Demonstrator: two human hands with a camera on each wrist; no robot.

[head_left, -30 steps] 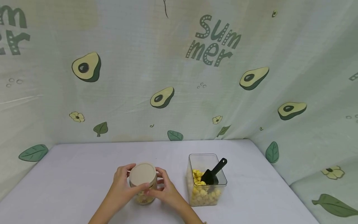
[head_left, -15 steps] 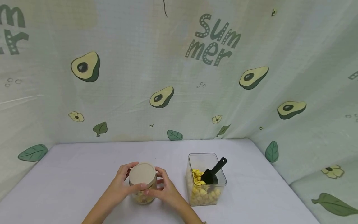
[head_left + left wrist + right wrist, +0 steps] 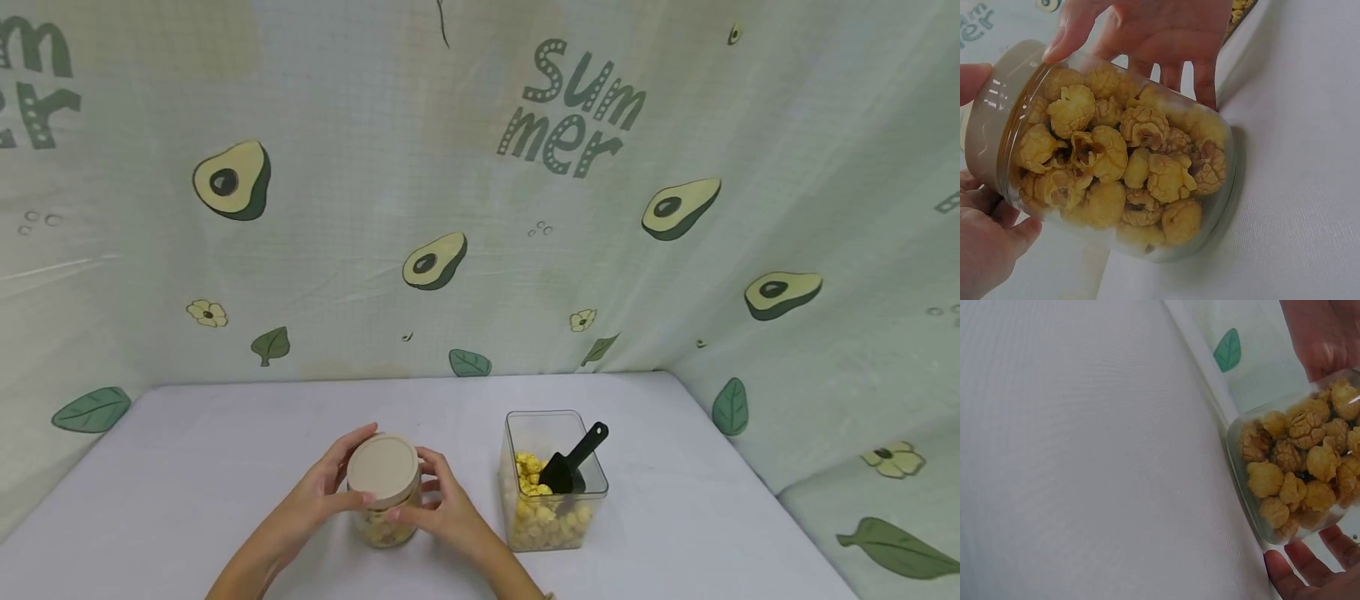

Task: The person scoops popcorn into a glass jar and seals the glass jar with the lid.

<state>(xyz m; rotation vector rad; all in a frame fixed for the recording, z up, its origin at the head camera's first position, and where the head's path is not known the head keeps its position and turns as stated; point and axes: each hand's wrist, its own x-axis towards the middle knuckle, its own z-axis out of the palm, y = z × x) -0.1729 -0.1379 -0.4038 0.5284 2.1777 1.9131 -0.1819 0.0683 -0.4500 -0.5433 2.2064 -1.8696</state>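
A clear jar (image 3: 1132,156) of caramel-coloured popcorn (image 3: 1107,156) stands upright on the table with its beige lid (image 3: 383,471) on. My left hand (image 3: 322,487) grips the lid from the left, thumb at the near edge and fingers round the far side. From the right, my right hand (image 3: 450,504) holds the jar's body, thumb in front and fingers behind. The left wrist view shows the lid sitting flush on the jar's neck. In the right wrist view only the lower part of the jar is visible, its base on the white cloth.
Right of the jar stands a clear square container (image 3: 551,517) partly filled with yellow popcorn. A black scoop (image 3: 573,462) leans in it, handle up over the rim. Behind the white-covered table (image 3: 225,450) hangs an avocado-print cloth (image 3: 337,192).
My left hand has shifted round the lid: its thumb slid left along the near edge, its fingers moved further round the back. The right hand and jar stayed put.
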